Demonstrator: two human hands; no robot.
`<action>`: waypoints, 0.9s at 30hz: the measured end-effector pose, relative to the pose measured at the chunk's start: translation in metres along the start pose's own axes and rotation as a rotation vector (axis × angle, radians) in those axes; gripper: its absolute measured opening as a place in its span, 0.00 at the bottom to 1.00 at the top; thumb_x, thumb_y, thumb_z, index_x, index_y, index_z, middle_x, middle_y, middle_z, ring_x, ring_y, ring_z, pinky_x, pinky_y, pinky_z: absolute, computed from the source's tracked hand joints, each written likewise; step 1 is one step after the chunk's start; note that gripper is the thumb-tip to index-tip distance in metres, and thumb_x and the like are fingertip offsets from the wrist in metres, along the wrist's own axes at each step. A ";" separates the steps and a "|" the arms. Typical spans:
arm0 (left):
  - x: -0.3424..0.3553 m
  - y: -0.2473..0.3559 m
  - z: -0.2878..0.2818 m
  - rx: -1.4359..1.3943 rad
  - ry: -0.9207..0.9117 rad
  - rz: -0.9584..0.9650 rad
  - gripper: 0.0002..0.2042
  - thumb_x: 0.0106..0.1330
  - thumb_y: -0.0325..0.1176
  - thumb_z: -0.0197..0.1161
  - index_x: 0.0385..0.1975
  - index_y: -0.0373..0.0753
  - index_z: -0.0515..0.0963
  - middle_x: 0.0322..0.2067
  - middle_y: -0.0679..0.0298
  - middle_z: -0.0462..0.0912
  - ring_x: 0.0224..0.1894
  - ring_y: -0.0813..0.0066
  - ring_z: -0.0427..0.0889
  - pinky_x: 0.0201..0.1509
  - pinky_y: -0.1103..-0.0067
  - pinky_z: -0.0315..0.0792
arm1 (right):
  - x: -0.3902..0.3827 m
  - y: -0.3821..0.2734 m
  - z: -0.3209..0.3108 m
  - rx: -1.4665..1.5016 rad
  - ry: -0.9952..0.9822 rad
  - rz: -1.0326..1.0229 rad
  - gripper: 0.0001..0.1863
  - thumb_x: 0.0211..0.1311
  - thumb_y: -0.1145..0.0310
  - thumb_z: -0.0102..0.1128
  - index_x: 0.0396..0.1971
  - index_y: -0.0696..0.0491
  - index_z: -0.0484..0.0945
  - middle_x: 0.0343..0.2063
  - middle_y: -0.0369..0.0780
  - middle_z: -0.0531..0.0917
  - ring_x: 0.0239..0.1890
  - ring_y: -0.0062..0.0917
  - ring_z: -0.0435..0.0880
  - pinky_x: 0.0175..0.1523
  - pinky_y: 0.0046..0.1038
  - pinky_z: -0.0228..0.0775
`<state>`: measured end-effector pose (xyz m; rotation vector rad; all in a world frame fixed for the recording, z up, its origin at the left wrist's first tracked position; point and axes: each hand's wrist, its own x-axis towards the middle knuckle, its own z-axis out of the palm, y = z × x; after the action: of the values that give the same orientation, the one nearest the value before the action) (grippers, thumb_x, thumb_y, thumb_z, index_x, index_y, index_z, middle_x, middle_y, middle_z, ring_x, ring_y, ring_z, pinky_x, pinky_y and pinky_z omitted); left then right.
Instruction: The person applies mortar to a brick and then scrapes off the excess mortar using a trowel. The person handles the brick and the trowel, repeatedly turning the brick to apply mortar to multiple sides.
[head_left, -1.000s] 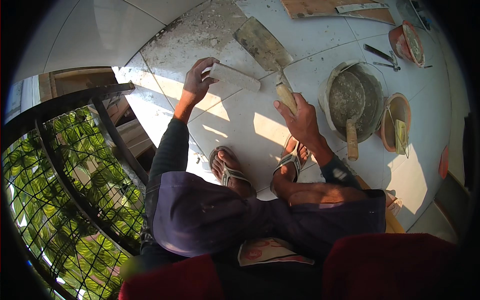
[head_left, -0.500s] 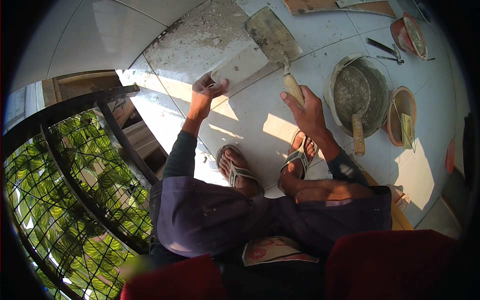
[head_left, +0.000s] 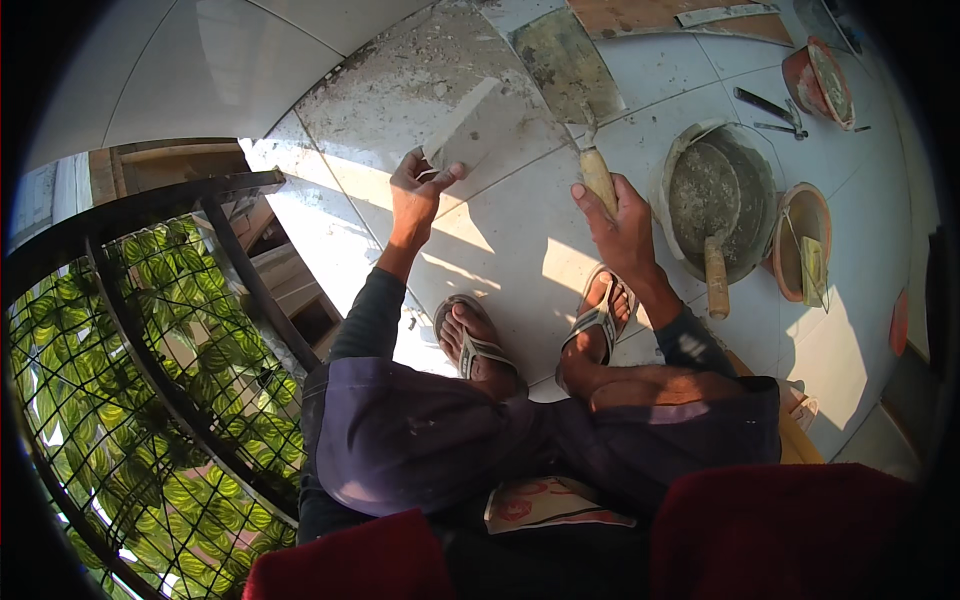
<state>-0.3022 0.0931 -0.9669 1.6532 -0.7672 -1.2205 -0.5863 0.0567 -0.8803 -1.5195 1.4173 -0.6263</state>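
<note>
The left hand point(head_left: 415, 200) has its fingers clamped on the near end of a pale strip point(head_left: 466, 116), which slants away above the dusty floor point(head_left: 510, 235). The right hand point(head_left: 624, 232) has its fingers wrapped around the wooden handle of a trowel point(head_left: 568, 72), beside a mortar bucket point(head_left: 664, 178).

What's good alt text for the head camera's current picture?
A person's right hand grips a wooden-handled trowel, and the left hand holds a pale flat piece, over a stained tiled floor. A bucket with another tool inside stands at right.
</note>
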 end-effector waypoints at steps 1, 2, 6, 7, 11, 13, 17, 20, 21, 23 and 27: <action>0.003 0.001 0.000 -0.003 0.001 -0.001 0.25 0.62 0.33 0.74 0.56 0.29 0.75 0.46 0.59 0.85 0.45 0.69 0.84 0.56 0.73 0.78 | 0.000 0.001 0.000 -0.003 -0.001 0.000 0.23 0.68 0.52 0.66 0.33 0.60 0.76 0.19 0.38 0.75 0.23 0.20 0.70 0.31 0.28 0.67; 0.009 0.002 -0.001 0.049 0.006 0.096 0.25 0.61 0.31 0.75 0.56 0.28 0.75 0.45 0.57 0.85 0.46 0.69 0.85 0.54 0.74 0.79 | 0.000 0.004 0.000 -0.045 -0.012 -0.040 0.23 0.68 0.51 0.66 0.34 0.61 0.75 0.19 0.41 0.76 0.23 0.24 0.73 0.31 0.30 0.69; 0.043 0.006 -0.017 0.213 -0.111 0.237 0.25 0.58 0.20 0.72 0.57 0.28 0.74 0.49 0.53 0.85 0.53 0.65 0.85 0.54 0.72 0.80 | -0.002 0.003 0.003 -0.197 -0.077 -0.140 0.23 0.69 0.53 0.64 0.40 0.62 0.74 0.22 0.50 0.80 0.23 0.42 0.83 0.31 0.38 0.73; 0.053 0.004 -0.023 0.249 -0.215 0.292 0.26 0.56 0.17 0.70 0.58 0.29 0.74 0.49 0.53 0.85 0.53 0.64 0.85 0.54 0.72 0.81 | -0.002 0.003 0.004 -0.204 -0.083 -0.145 0.23 0.69 0.53 0.64 0.40 0.62 0.74 0.22 0.50 0.80 0.23 0.42 0.83 0.31 0.38 0.73; 0.074 0.004 -0.022 0.404 -0.301 0.368 0.30 0.51 0.12 0.67 0.59 0.34 0.75 0.52 0.52 0.84 0.55 0.63 0.84 0.54 0.72 0.80 | -0.002 0.007 0.008 -0.256 -0.128 -0.179 0.22 0.69 0.56 0.65 0.42 0.63 0.73 0.23 0.53 0.82 0.25 0.49 0.84 0.30 0.42 0.75; 0.073 -0.002 -0.021 0.365 -0.303 0.319 0.32 0.52 0.15 0.70 0.62 0.34 0.73 0.55 0.50 0.81 0.58 0.61 0.81 0.58 0.70 0.78 | -0.003 0.007 0.010 -0.288 -0.075 -0.269 0.21 0.68 0.58 0.65 0.43 0.62 0.73 0.22 0.53 0.82 0.25 0.51 0.84 0.30 0.44 0.75; 0.048 -0.018 -0.005 0.168 -0.242 0.314 0.49 0.49 0.31 0.82 0.72 0.36 0.58 0.66 0.45 0.69 0.68 0.55 0.71 0.70 0.65 0.68 | -0.005 0.010 0.013 -0.309 -0.006 -0.409 0.20 0.68 0.59 0.65 0.45 0.62 0.73 0.23 0.53 0.82 0.24 0.52 0.84 0.30 0.45 0.75; 0.033 -0.044 0.011 0.148 -0.150 0.369 0.65 0.43 0.45 0.87 0.74 0.31 0.44 0.70 0.40 0.57 0.72 0.47 0.62 0.75 0.63 0.60 | -0.004 0.012 0.022 -0.432 -0.129 -0.381 0.20 0.67 0.61 0.65 0.45 0.62 0.72 0.24 0.53 0.82 0.24 0.52 0.84 0.30 0.46 0.75; 0.027 -0.054 0.017 0.166 -0.051 0.438 0.65 0.43 0.47 0.87 0.74 0.29 0.42 0.69 0.39 0.56 0.72 0.45 0.61 0.75 0.63 0.60 | -0.002 0.010 0.025 -0.417 -0.138 -0.360 0.20 0.67 0.61 0.65 0.46 0.62 0.73 0.26 0.54 0.83 0.26 0.52 0.85 0.32 0.45 0.77; 0.020 -0.056 0.034 0.164 -0.066 0.458 0.62 0.50 0.50 0.82 0.73 0.28 0.42 0.68 0.37 0.54 0.71 0.43 0.60 0.75 0.62 0.59 | -0.005 0.001 0.028 -0.416 -0.145 -0.340 0.20 0.67 0.61 0.65 0.46 0.63 0.73 0.28 0.56 0.84 0.28 0.52 0.86 0.33 0.44 0.78; 0.027 -0.057 0.047 0.027 0.052 0.377 0.49 0.64 0.51 0.71 0.72 0.28 0.47 0.66 0.39 0.57 0.69 0.45 0.63 0.73 0.61 0.59 | -0.005 0.001 0.034 -0.355 -0.010 -0.513 0.20 0.67 0.61 0.65 0.44 0.63 0.72 0.24 0.54 0.82 0.26 0.52 0.85 0.30 0.44 0.77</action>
<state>-0.3405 0.0777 -1.0337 1.4710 -1.0134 -0.9010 -0.5592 0.0713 -0.8950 -2.1987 1.1710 -0.6903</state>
